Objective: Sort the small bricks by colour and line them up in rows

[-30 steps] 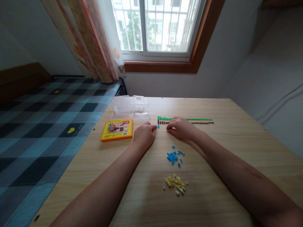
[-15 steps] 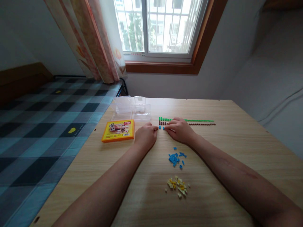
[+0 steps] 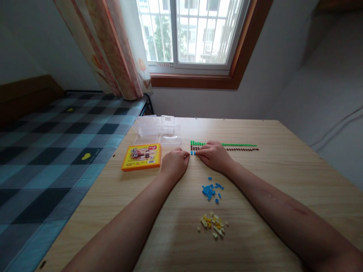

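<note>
Near the left end of the rows of small bricks, my left hand (image 3: 175, 162) rests on the table with its fingers closed, fingertips beside a blue brick (image 3: 191, 153). My right hand (image 3: 214, 155) pinches a second blue brick (image 3: 195, 153), close to the right of the first. Behind it run a row of green bricks (image 3: 238, 144) and a row of brown bricks (image 3: 242, 149), both partly hidden by my right hand. Nearer to me lie a pile of blue bricks (image 3: 209, 191) and a pile of yellow and cream bricks (image 3: 214, 224).
On the wooden table (image 3: 283, 170), a yellow-orange box (image 3: 141, 156) lies left of my left hand. Clear plastic containers (image 3: 157, 130) stand behind it. A bed with a checkered cover (image 3: 65, 151) is at the left, and a window (image 3: 198, 34) is beyond the table.
My right hand has shifted slightly left with the second blue brick, which is now closer to the first one. My left hand has stayed in place.
</note>
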A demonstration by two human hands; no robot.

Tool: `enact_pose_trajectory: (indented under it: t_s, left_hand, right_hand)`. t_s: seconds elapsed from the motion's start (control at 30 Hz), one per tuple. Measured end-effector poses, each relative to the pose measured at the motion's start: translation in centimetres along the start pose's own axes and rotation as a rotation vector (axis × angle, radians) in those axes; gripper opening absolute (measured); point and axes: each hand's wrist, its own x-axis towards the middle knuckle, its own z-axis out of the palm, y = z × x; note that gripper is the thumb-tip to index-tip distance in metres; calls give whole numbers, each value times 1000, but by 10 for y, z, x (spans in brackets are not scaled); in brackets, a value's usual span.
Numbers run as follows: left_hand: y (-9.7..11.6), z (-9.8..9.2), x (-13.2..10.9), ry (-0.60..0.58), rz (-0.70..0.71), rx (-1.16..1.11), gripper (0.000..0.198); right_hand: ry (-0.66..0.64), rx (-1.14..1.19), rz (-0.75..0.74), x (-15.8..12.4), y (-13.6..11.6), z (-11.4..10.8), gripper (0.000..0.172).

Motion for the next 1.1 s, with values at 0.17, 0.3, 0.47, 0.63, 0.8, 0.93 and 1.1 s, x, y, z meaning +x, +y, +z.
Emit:
enact_pose_trajectory:
  t_s: [0.17, 0.3, 0.47, 0.63, 0.8, 0.93, 1.1]
  left_hand:
    - [-1, 1, 0, 4, 2, -9, 31]
    - [-1, 2, 0, 20, 10, -3, 30]
    - [-1, 2, 0, 7, 7, -7, 30]
    - [-2, 3, 0, 8, 5, -11, 29]
    - [-1, 2, 0, 9, 10, -4, 29]
    - [-1, 1, 0, -1, 6, 10, 31]
    - [-1, 2, 0, 9, 9, 18, 31]
  right_hand:
    - [-18, 4, 11, 1, 3, 1, 24]
    - [-14, 1, 6, 2, 4, 2, 23]
    - [15, -3, -7, 1, 5, 5, 21]
    - [47, -4, -18, 0, 7, 7, 19]
    - [36, -11, -16, 0, 6, 5, 19]
    - [28, -5, -22, 0, 7, 6, 19]
    - [28, 0, -18, 0, 7, 7, 19]
